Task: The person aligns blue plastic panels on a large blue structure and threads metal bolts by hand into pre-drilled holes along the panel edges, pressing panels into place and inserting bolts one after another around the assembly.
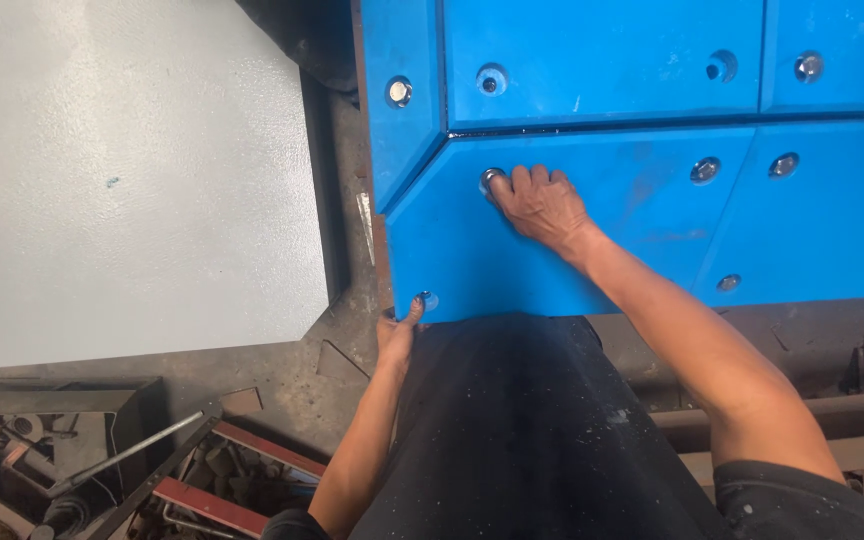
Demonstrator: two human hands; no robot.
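Note:
Several bright blue plastic panels (pixel 602 60) lie flat side by side, held by metal bolts set in round recesses. My right hand (pixel 542 205) rests palm down on the near angled panel (pixel 642 230), fingertips at a bolt (pixel 492 178) near its upper left corner. My left hand (pixel 399 330) is at the near left corner of that panel, thumb up against the edge beside another bolt (pixel 428 299); its fingers are hidden under the edge. My dark trousers (pixel 522 430) press against the panel's near edge.
A large pale grey sheet (pixel 122 170) lies to the left, with a dark gap between it and the panels. Scrap metal, a rod and red bars (pixel 192 490) clutter the floor at lower left. Rusty steel bars (pixel 852 420) sit at lower right.

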